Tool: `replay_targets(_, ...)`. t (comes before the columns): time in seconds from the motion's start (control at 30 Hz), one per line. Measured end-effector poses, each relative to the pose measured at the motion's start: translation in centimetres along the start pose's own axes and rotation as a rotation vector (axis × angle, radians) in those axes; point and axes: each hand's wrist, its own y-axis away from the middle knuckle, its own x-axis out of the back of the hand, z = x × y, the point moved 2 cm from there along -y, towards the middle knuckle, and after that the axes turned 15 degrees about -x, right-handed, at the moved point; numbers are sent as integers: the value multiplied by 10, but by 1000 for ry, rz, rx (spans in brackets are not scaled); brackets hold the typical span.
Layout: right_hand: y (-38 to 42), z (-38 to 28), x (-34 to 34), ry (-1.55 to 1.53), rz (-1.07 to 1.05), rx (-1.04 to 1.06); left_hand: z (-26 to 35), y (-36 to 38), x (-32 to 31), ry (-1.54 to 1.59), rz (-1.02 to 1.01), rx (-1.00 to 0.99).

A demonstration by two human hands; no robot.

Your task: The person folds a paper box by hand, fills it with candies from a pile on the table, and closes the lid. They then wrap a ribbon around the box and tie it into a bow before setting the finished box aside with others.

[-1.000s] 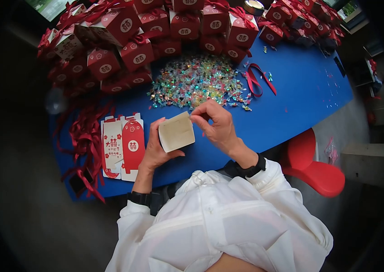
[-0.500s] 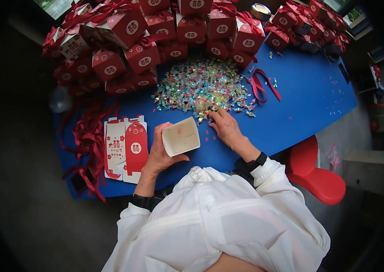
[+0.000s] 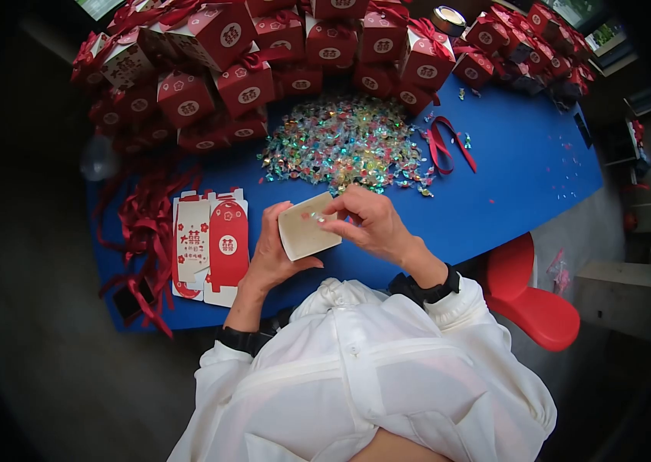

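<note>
My left hand (image 3: 270,250) is wrapped round the side of a small open box (image 3: 299,240), whose pale inside faces up. Over the box's opening my right hand (image 3: 375,223) pinches a small shiny wrapped candy (image 3: 318,218) between thumb and fingers. Something reddish lies inside the box near its back wall. Beyond both hands a large pile of shiny wrapped candies (image 3: 341,142) spreads on the blue table (image 3: 525,162).
Red finished boxes (image 3: 248,92) are stacked at the back, with more at the back right. Flat unfolded boxes (image 3: 227,242) and red ribbons (image 3: 145,231) lie at the left. A ribbon loop (image 3: 437,146) is right of the candies. A red chair (image 3: 545,312) stands at the right.
My right hand has moved from the near edge of the candy pile to the box's opening, with a candy in its fingers. My left hand still holds the box.
</note>
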Motion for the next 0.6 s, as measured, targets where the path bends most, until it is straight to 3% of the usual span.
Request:
replay_targets(0.07,-6,6,-1,-29,-6,-15,-2,1,2,6,4,-17)
replay_targets(0.13,-20,44,1,53,181,-162,-4,5,2,-17,6,-12)
replay_targets(0.2,-19,78,-7,171,132,-104,-4,6,3,-35,6,-12)
replay_targets(0.27,-9,93,-19,552,22,-59,-4,7,4,-4,7,12)
replay_targets(0.43,-3,97,-16,605,55,-147,-2,6,3,-44,-3,-8)
replay_targets(0.5,-2,83,-5,112,142,-255,0,5,3,-48,-7,-6)
replay_targets(0.53,-1,67,0,114,138,-258,0,5,3,-60,-5,-11)
replay_targets(0.6,1,29,7,-269,142,-341,3,4,1,-64,-5,-14)
